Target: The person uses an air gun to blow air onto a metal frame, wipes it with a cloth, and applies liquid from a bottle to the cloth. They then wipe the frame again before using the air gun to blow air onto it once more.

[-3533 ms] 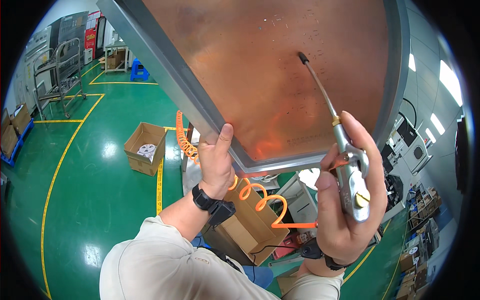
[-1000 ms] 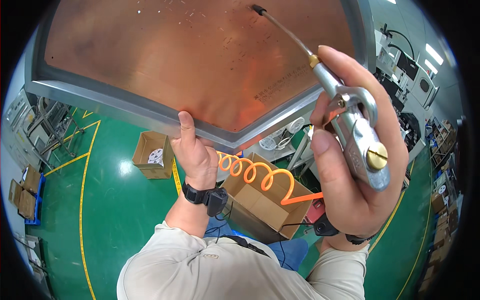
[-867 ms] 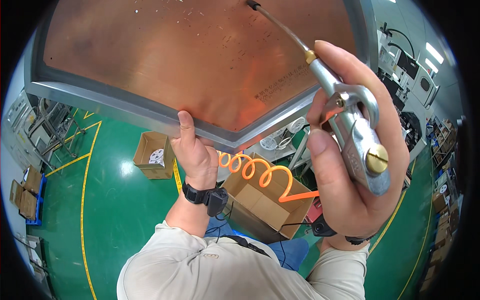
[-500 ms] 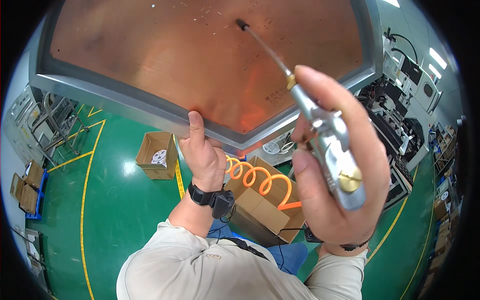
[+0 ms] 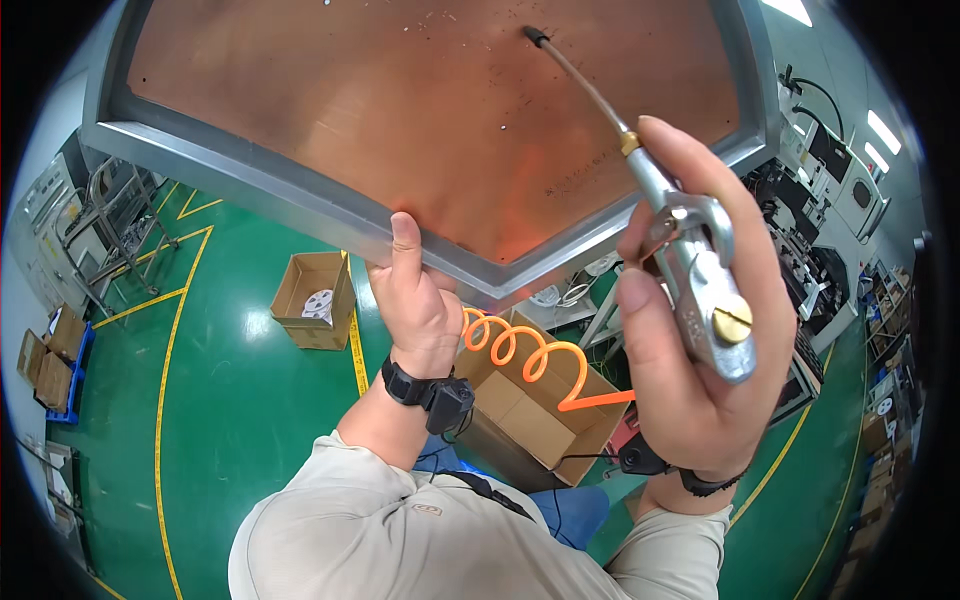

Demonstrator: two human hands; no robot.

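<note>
A framed metal stencil, its thin coppery sheet pierced with small slots, is tilted up in front of me. My left hand grips the near lower edge of its grey frame, thumb on the front face and fingers hidden behind. In my right hand is a silver air blow gun with a brass screw at its rear. The gun's thin nozzle points up and left, and its black tip lies in front of the slotted area; I cannot tell whether it touches. An orange coiled air hose runs toward my right hand.
Below the stencil stands a large open cardboard box. A smaller box with a white reel sits on the green floor among yellow lines. A metal rack is at left, machines and loaded shelves at right.
My right hand and the air blow gun have moved to the right, the nozzle tip with them. The stencil appears shifted slightly right and up, still in my left hand.
</note>
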